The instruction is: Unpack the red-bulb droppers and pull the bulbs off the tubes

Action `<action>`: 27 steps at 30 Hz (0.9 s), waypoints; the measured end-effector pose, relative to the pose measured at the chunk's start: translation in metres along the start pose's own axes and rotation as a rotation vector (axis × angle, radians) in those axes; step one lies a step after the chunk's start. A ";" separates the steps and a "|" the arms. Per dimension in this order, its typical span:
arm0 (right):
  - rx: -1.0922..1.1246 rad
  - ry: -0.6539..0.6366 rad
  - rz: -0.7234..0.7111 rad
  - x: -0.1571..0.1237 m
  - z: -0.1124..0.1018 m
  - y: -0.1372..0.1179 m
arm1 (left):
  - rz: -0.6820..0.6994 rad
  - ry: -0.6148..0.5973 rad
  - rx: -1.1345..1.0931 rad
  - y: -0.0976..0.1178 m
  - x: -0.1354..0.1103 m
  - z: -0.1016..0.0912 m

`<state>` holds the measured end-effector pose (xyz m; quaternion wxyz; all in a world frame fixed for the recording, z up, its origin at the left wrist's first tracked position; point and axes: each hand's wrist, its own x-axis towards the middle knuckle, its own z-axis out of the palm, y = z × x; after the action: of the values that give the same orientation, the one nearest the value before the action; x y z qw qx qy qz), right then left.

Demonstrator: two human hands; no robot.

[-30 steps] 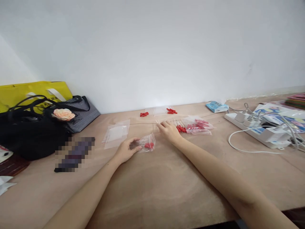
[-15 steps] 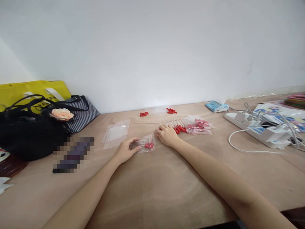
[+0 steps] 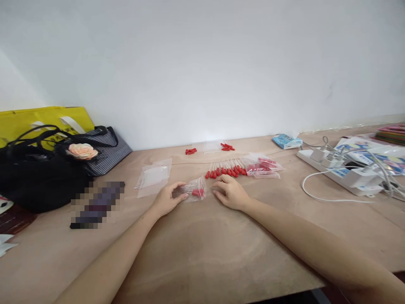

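My left hand [image 3: 168,199] is closed on the end of a small clear zip bag [image 3: 200,185], its thumb and fingers round the plastic. Inside that bag lie droppers with red rubber bulbs [image 3: 198,192]. Just right of the bag's mouth, my right hand [image 3: 232,193] rests low over the table, fingers bent and apart, with nothing visible between them. Beyond it lies a row of loose droppers [image 3: 234,170], red bulbs toward me and thin clear tubes pointing away. Filled zip bags [image 3: 264,166] are stacked at the right end of this row.
Flat empty zip bags [image 3: 154,177] lie on the left. Near the wall are small red bulbs [image 3: 190,151] and another dropper group [image 3: 227,147]. A power strip [image 3: 335,171] with cables and a blue packet [image 3: 287,141] lie right; a black bag [image 3: 41,181] stands left.
My right hand has drawn back toward me from the row of droppers, uncovering its left end. My left hand and the bag it holds have stayed in place.
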<state>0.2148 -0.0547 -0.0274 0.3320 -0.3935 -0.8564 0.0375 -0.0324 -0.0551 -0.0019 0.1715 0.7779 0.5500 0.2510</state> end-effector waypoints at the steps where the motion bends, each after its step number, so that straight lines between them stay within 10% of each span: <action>1: 0.067 0.004 0.020 0.000 0.001 -0.002 | 0.003 0.001 -0.001 0.000 0.000 0.000; 19: 0.273 -0.145 0.112 0.017 0.005 -0.020 | 0.082 -0.033 -0.045 0.013 -0.002 0.012; 27: -0.066 -0.160 0.221 0.016 -0.006 -0.028 | 0.091 -0.113 -0.082 0.007 -0.002 0.012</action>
<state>0.1919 -0.0639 -0.0049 0.2433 -0.4918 -0.8325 0.0769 -0.0208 -0.0590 -0.0084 0.2226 0.8072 0.4929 0.2367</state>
